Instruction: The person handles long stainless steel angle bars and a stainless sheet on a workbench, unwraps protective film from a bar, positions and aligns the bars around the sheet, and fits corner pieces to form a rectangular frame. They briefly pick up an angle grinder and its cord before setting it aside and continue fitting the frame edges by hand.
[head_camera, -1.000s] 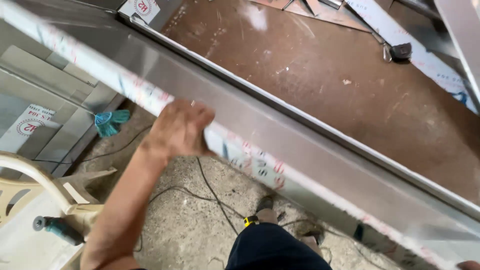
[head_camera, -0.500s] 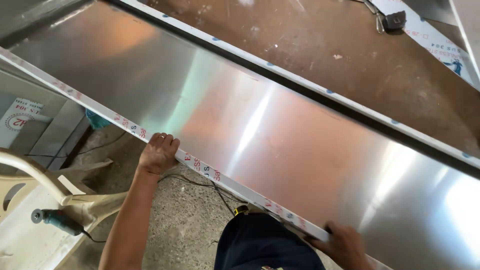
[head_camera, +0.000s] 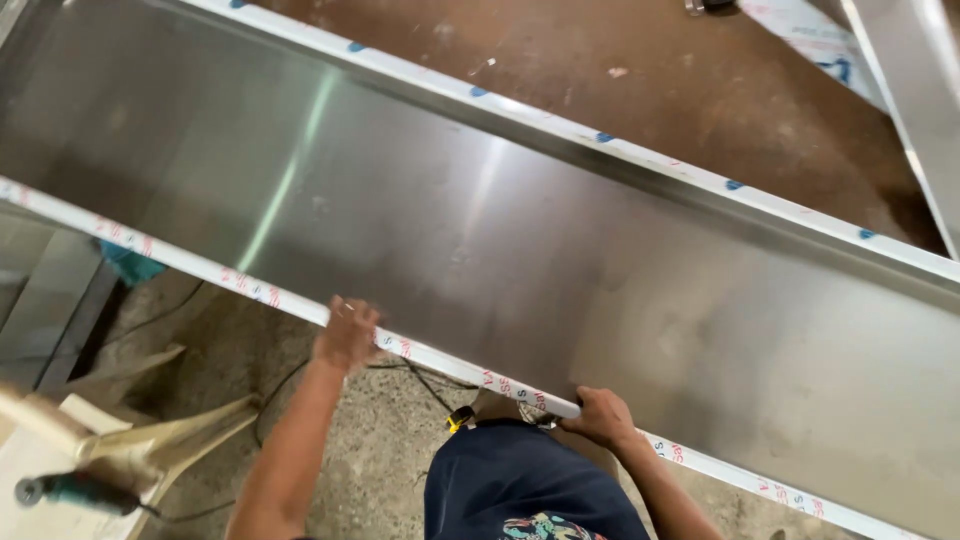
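A long shiny steel sheet panel (head_camera: 520, 230) with folded edges covered in white protective film lies flat, running from upper left to lower right. My left hand (head_camera: 346, 334) grips its near folded edge from below. My right hand (head_camera: 604, 415) holds the same near edge further right, fingers curled over the film strip. The panel's inner face points up and reflects light.
A brown rusty work surface (head_camera: 640, 90) lies beyond the panel. A white plastic chair (head_camera: 150, 440) and a teal power tool (head_camera: 70, 492) sit at lower left. Black cables (head_camera: 420, 375) run over the concrete floor. More steel pieces (head_camera: 915, 90) lie at upper right.
The panel has rotated from tilted on edge to lying flat with its inner face up. My right hand has come into view and gripped the near edge; my left hand shifted along it.
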